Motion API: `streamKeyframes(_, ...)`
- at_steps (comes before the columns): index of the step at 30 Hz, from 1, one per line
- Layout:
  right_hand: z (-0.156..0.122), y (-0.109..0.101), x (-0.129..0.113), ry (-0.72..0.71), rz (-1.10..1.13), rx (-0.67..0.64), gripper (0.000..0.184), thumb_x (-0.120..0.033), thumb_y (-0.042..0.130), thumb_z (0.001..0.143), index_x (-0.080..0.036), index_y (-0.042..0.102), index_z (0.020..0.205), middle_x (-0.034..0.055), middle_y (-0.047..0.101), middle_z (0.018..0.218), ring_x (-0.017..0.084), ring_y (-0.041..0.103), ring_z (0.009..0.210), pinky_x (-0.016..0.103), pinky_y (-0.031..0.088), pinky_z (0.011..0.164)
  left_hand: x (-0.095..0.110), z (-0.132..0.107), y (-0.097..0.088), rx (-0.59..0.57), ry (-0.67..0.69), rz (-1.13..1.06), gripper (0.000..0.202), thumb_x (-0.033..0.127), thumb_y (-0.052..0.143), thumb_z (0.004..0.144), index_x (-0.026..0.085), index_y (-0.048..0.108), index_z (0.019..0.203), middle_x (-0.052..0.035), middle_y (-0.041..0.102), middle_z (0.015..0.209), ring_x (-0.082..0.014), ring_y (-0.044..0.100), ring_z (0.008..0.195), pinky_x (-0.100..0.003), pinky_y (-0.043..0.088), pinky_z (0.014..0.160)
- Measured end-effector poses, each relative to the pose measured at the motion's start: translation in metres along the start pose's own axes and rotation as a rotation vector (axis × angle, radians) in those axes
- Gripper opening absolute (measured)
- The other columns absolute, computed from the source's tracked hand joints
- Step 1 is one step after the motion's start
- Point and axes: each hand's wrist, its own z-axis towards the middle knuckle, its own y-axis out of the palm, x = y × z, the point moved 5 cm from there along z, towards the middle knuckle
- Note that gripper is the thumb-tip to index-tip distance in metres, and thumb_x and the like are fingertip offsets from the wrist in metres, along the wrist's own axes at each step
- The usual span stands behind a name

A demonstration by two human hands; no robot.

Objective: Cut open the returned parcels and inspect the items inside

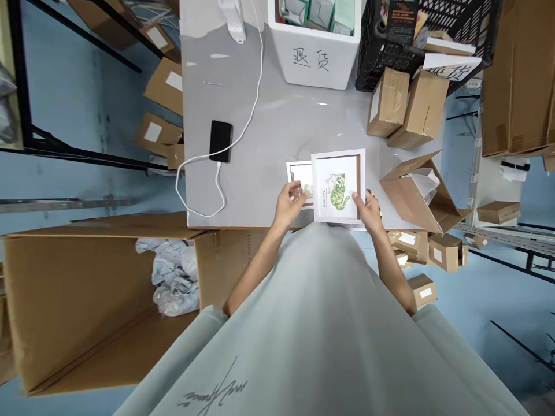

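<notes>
My right hand is closed on the right edge of a white picture frame, thumb over its front. The frame shows a green leafy cat on white, with a brown strip along the right side. A second white picture frame lies partly behind it to the left, mostly hidden. My left hand is closed at this second frame's left edge, fingers over its front. Something small, black and yellow shows beside my right fingers; I cannot make out what it is.
An open carton stands right on the grey table. Two taped boxes, a black crate and a white bin are behind. Left are a black phone, a white cable and a large carton.
</notes>
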Motion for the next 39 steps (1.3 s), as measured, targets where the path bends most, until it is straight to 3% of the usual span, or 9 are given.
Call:
streamKeyframes(5,0.003,-0.004,0.003,0.108,0.167,-0.006,0.06,-0.078,0.085,0.084,-0.023,0.078,0.108,0.0081,0.088,0.108,0.033,0.082,0.109,0.045,0.068,0.098,-0.011,-0.003,0.013,-0.338,-0.207,-0.103,0.065,0.055,0.106,0.069,0.021,0.08,0.119,-0.0119,0.085,0.114,-0.0304,0.079,0.115,-0.045,0.065,0.104)
streamKeyframes(13,0.014,-0.021,-0.016,0.11,0.201,-0.025,0.068,-0.086,0.08,0.087,-0.026,0.079,0.118,0.0111,0.089,0.112,0.037,0.083,0.122,0.053,0.069,0.108,0.026,0.014,0.031,-0.348,-0.24,-0.139,0.076,0.042,0.111,0.057,0.024,0.079,0.123,-0.0095,0.085,0.12,-0.0253,0.082,0.105,-0.035,0.065,0.09)
streamKeyframes(16,0.028,-0.033,-0.024,0.146,0.148,-0.053,0.065,-0.088,0.079,0.091,-0.027,0.076,0.114,0.0065,0.084,0.086,0.033,0.084,0.081,0.055,0.074,0.086,0.054,0.033,0.043,-0.348,-0.201,-0.094,0.074,0.048,0.11,0.061,0.024,0.08,0.124,-0.0093,0.085,0.118,-0.0266,0.082,0.105,-0.033,0.065,0.084)
streamKeyframes(19,0.05,-0.048,-0.043,0.169,0.197,-0.165,0.056,-0.078,0.087,0.091,-0.028,0.073,0.113,-0.0021,0.076,0.07,0.02,0.065,0.044,0.043,0.068,0.053,0.088,0.058,0.062,-0.392,-0.146,-0.051,0.073,0.057,0.108,0.068,0.025,0.08,0.127,-0.0095,0.085,0.117,-0.0284,0.082,0.105,-0.033,0.066,0.079)
streamKeyframes(22,0.08,-0.072,-0.075,0.126,0.284,-0.235,0.058,-0.062,0.099,0.085,-0.027,0.074,0.124,-0.0016,0.081,0.081,0.018,0.069,0.049,0.034,0.065,0.048,0.127,0.085,0.087,-0.441,-0.104,-0.024,0.074,0.058,0.106,0.075,0.024,0.08,0.136,-0.0091,0.085,0.115,-0.0272,0.082,0.098,-0.036,0.069,0.075)
streamKeyframes(26,0.131,-0.107,-0.115,0.106,0.369,-0.235,0.068,-0.045,0.104,0.085,-0.028,0.074,0.143,0.0007,0.085,0.096,0.017,0.078,0.066,0.03,0.073,0.064,0.177,0.124,0.131,-0.501,-0.1,0.07,0.084,0.052,0.099,0.09,0.025,0.067,0.163,-0.0104,0.085,0.12,-0.0223,0.081,0.084,-0.034,0.069,0.069)
streamKeyframes(30,0.193,-0.136,-0.145,0.086,0.448,-0.193,0.043,-0.03,0.102,0.089,-0.024,0.082,0.126,0.005,0.088,0.115,0.018,0.083,0.087,0.028,0.077,0.081,0.217,0.173,0.184,-0.549,-0.089,0.054,0.091,0.033,0.097,0.094,0.024,0.055,0.174,-0.0133,0.085,0.125,-0.0218,0.082,0.081,-0.03,0.064,0.067)
streamKeyframes(34,0.263,-0.154,-0.167,0.085,0.548,-0.124,0.016,-0.016,0.096,0.094,-0.019,0.084,0.104,0.0055,0.089,0.109,0.015,0.083,0.089,0.022,0.076,0.083,0.244,0.233,0.231,-0.562,-0.099,-0.075,0.086,0.009,0.095,0.09,0.023,0.061,0.168,-0.013,0.086,0.125,-0.016,0.079,0.078,-0.026,0.061,0.069)
streamKeyframes(39,0.341,-0.161,-0.192,0.072,0.64,0.009,0.015,-0.007,0.089,0.098,-0.016,0.078,0.098,0.0043,0.085,0.096,0.014,0.082,0.083,0.024,0.077,0.09,0.27,0.298,0.271,-0.394,-0.089,-0.144,0.044,-0.002,0.086,0.093,0.012,0.077,0.134,-0.0128,0.085,0.115,-0.0123,0.075,0.081,-0.026,0.067,0.085)
